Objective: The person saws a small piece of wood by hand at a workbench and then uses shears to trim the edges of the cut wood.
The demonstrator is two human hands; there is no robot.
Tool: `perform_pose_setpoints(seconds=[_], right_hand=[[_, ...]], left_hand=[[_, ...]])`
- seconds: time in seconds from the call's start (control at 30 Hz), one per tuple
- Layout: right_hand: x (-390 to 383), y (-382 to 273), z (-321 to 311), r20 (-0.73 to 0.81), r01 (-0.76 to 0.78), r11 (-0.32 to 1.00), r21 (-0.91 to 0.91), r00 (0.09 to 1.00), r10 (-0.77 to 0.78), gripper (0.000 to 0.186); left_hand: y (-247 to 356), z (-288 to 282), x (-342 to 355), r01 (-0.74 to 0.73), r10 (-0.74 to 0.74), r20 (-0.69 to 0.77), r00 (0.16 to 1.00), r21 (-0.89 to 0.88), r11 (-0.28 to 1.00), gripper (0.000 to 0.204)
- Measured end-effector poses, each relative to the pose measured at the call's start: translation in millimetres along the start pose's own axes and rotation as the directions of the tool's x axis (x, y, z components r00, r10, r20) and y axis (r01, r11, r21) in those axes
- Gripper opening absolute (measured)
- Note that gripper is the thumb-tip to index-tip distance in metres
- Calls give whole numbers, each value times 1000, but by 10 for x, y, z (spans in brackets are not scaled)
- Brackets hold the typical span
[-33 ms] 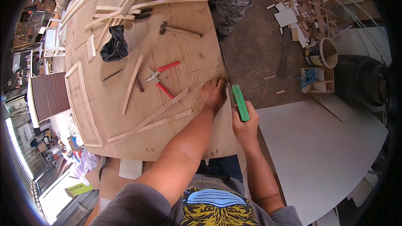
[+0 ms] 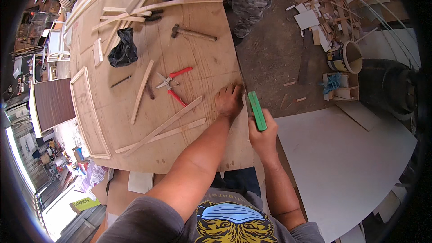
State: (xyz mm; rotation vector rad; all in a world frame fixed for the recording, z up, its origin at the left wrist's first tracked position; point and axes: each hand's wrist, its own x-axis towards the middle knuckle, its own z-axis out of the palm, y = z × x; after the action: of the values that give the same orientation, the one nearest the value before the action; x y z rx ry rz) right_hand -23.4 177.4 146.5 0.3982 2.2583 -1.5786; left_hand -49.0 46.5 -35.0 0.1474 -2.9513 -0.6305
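My left hand (image 2: 229, 101) lies palm down at the plywood tabletop's (image 2: 189, 51) right edge, fingers bent over something I cannot make out. Just right of it, my right hand (image 2: 264, 132) grips a green hand tool (image 2: 257, 110) of unclear type, held upright along that edge. Left of my hands are red-handled snips (image 2: 177, 70) with open handles, crossed wooden strips (image 2: 162, 131) and a short strip (image 2: 142, 92). A hammer (image 2: 198, 33) lies farther up, a dark pencil-like rod (image 2: 121, 80) to the left.
A co-worker (image 2: 249, 0) stands beyond the table, a hand near more strips and black bags (image 2: 122, 49). A light panel (image 2: 337, 166) is right; scrap wood (image 2: 315, 15), a bucket (image 2: 353, 57), a box (image 2: 344, 90) and a dark drum (image 2: 391, 85) lie beyond. A framed panel (image 2: 103, 139) is left.
My right hand and the green tool have shifted very slightly to the left. My left hand stays in nearly the same place.
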Motion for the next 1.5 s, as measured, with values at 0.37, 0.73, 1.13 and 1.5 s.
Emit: perform_pose_setpoints(seconds=[0.37,0.73,1.13,1.5], right_hand=[[-105,65,16,-36,98,994,-57,994,-100,12],[-67,209,104,-122,177,984,-10,977,-177,10],[151,191,132,-64,147,989,-22,987,-148,13],[62,223,88,-32,172,975,-138,984,-178,13]], left_hand=[[-26,27,-13,39,-40,64,997,12,999,26],[49,-53,-35,62,-69,112,991,61,996,25],[31,-98,-3,7,-7,47,999,3,1000,26],[72,-191,41,5,-6,48,999,35,999,23]])
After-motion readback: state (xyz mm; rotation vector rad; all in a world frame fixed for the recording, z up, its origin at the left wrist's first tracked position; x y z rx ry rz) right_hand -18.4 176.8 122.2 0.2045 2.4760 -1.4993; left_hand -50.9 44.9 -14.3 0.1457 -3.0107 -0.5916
